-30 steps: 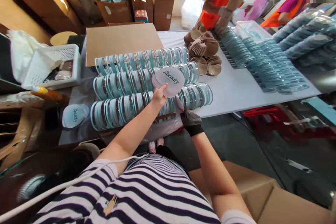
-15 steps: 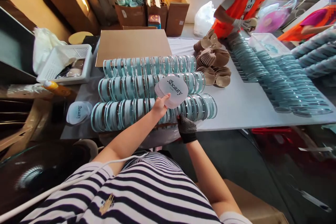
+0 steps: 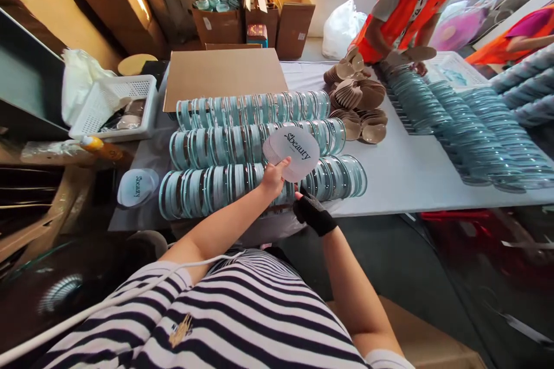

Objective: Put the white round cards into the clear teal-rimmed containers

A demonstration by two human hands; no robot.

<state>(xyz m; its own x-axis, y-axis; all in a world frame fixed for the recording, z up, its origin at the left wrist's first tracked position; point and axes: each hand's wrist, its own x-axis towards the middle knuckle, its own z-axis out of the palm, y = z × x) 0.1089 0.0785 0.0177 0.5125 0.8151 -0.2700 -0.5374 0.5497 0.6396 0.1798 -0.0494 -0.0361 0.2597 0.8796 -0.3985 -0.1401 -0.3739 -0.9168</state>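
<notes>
My bare left hand (image 3: pixel 274 179) is closed around the edge of a stack of white rounded cards (image 3: pixel 298 147) printed "Sbeauty", thumb on top. Just below the stack's lower edge is my right hand (image 3: pixel 315 213) in a dark fingerless glove. Its fingers are curled with the tips pinched together, and what they hold, if anything, is too small to make out. Under both hands runs the front row of round teal-rimmed clear pieces (image 3: pixel 203 191), standing on edge. A second stack of printed cards (image 3: pixel 137 187) lies at the table's left end.
Two more rows of teal-rimmed pieces (image 3: pixel 255 110) stand behind, beside a cardboard sheet (image 3: pixel 225 69). Brown oval pieces (image 3: pixel 359 95) are piled to the right. A white basket (image 3: pixel 149 109) is at left. Across the table, a co-worker in an orange vest (image 3: pixel 393 23) handles brown pieces.
My right hand has turned and drawn back slightly, showing its fingertips. The left hand keeps the card stack. The co-worker's hands have moved down toward the teal rows. The view has shifted slightly.
</notes>
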